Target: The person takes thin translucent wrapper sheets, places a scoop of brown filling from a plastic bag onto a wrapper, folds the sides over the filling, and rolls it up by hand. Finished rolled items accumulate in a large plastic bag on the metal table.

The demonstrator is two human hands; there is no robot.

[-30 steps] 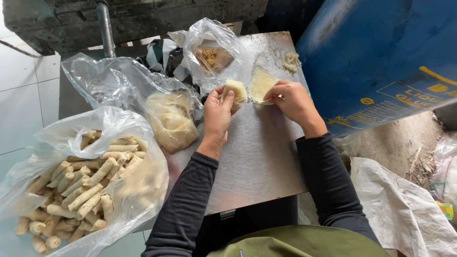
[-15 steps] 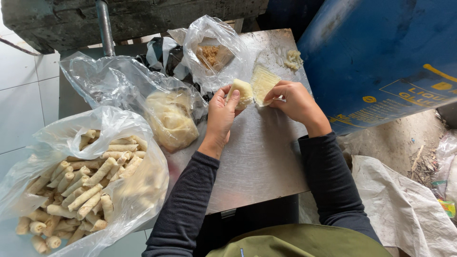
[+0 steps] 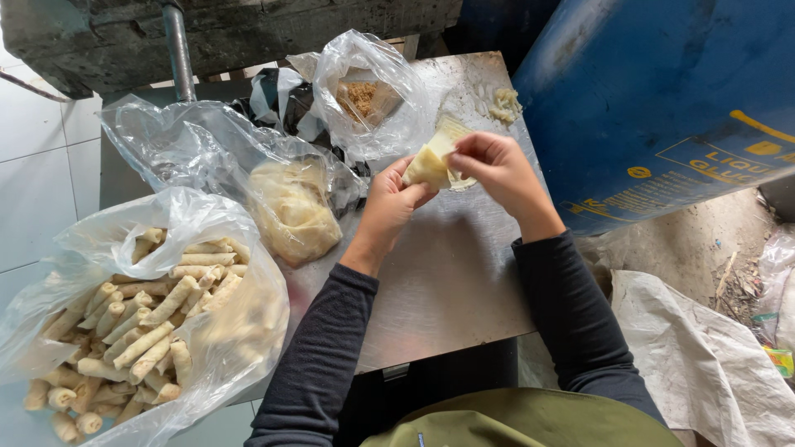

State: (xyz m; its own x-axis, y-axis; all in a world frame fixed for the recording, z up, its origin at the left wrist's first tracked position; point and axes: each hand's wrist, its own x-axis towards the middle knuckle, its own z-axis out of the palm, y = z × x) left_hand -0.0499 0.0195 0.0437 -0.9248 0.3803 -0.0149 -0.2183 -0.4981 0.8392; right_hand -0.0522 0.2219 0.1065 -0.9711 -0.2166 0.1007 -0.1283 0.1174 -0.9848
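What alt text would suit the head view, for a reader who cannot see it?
Two hands, left and right, fold a pale wrapper over a metal table. A clear bag of finished rolls lies at the left, a bag of wrappers beside it, and a blue drum stands at the right.

Daylight falls on a steel table (image 3: 447,281) that stands on white floor tiles (image 3: 41,157), with a rough concrete slab (image 3: 232,33) and grey pipe (image 3: 178,50) beyond it, a blue drum (image 3: 662,91) alongside, and a white sack (image 3: 704,356) on bare dirt (image 3: 704,248).
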